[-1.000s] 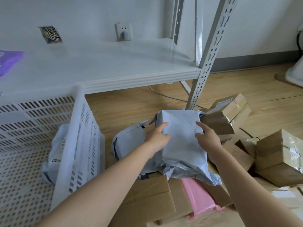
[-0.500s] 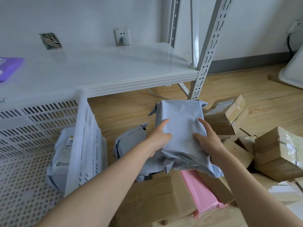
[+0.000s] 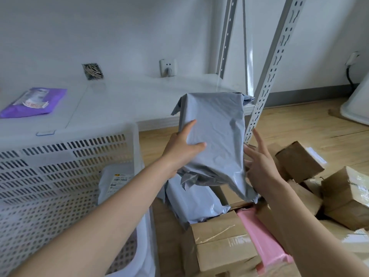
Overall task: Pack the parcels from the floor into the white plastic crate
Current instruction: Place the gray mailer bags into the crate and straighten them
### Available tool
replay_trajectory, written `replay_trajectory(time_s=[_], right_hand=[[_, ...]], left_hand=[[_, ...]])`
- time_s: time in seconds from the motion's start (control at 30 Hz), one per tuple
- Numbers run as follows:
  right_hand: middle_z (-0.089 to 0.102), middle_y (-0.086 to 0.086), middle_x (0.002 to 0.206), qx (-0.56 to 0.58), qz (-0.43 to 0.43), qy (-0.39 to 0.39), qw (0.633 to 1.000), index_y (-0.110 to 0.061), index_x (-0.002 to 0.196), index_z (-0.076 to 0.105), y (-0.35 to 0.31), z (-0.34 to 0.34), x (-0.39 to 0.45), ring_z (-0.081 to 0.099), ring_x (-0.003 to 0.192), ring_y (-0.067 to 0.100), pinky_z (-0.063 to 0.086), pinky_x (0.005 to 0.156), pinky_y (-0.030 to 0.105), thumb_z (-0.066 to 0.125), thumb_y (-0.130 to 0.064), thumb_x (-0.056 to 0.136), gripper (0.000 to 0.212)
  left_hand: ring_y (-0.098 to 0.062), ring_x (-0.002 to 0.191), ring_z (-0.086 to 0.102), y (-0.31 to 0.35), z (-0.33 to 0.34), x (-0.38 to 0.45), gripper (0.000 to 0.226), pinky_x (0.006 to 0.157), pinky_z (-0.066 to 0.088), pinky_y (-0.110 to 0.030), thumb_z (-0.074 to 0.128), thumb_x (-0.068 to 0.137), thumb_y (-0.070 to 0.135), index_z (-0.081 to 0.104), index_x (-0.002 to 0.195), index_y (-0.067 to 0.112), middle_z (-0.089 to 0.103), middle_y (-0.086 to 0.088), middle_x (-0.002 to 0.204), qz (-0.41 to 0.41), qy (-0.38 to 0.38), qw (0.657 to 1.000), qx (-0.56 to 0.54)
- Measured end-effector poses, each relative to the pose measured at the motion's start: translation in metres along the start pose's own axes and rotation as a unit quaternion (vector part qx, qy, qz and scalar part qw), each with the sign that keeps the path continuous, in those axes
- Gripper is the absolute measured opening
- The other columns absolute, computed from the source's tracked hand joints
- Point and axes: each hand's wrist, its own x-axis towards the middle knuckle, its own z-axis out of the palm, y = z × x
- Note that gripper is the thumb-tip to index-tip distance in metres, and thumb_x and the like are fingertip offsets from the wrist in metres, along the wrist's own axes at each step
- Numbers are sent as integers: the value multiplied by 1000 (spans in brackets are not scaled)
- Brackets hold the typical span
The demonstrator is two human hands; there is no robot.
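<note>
A grey plastic mailer parcel is lifted off the floor in front of the shelf. My left hand grips its left edge, thumb across the front. My right hand is beside its right edge with fingers spread, touching it or just apart. The white perforated crate stands at the left, with one grey labelled mailer leaning inside its right wall. Below the lifted parcel lie another grey mailer, a pink mailer and several brown cardboard boxes.
A low white shelf runs behind the crate, with a purple package on it. The shelf's perforated metal upright rises just right of the lifted parcel. More taped boxes crowd the wooden floor at the right.
The grey mailer has risen from the pile, now held up in front of the shelf edge. My right hand's fingers have loosened from it and spread.
</note>
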Motion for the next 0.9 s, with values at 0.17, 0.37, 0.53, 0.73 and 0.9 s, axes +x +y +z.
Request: replay_trajectory(time_s=[0.17,0.37,0.53,0.73,0.9], right_hand=[[56,-7,122,27,-21,-109,993,-60,126,28,-4,37,-2,69,85,17,54,60,36,50,-9,92,65],[49,-12,126,4,44,-152,987,-46,142,-9,1,84,-2,64,96,14,55,75,35,61,-28,84,93],[26,-1,151,-102,43,-183,977,-24,148,9,-10,132,-6,37,132,20,31,109,42,59,-68,61,109],[36,3,142,-55,5,-144,988,-31,146,-4,-6,173,-15,58,111,15,47,92,34,64,-42,68,104],[60,-12,102,40,6,-177,983,-43,143,4,-1,208,-20,70,84,8,58,66,29,70,-20,70,101]], left_hand=[[-16,138,25,3,-48,-12,64,95,26,-23,62,86,32,29,139,46,25,3,151,33,51,998,18],[-16,138,25,2,-105,-28,64,97,28,-25,62,87,27,31,138,48,27,5,151,48,76,996,13],[-16,137,28,1,-138,-44,64,95,27,-27,57,89,33,21,137,57,23,2,152,54,85,995,22],[-37,125,39,8,-161,-60,55,97,32,-41,36,90,50,7,136,61,14,-5,152,30,133,956,259],[-45,129,32,20,-175,-68,95,98,33,-50,32,54,91,-23,127,63,17,-21,148,-16,101,970,221]])
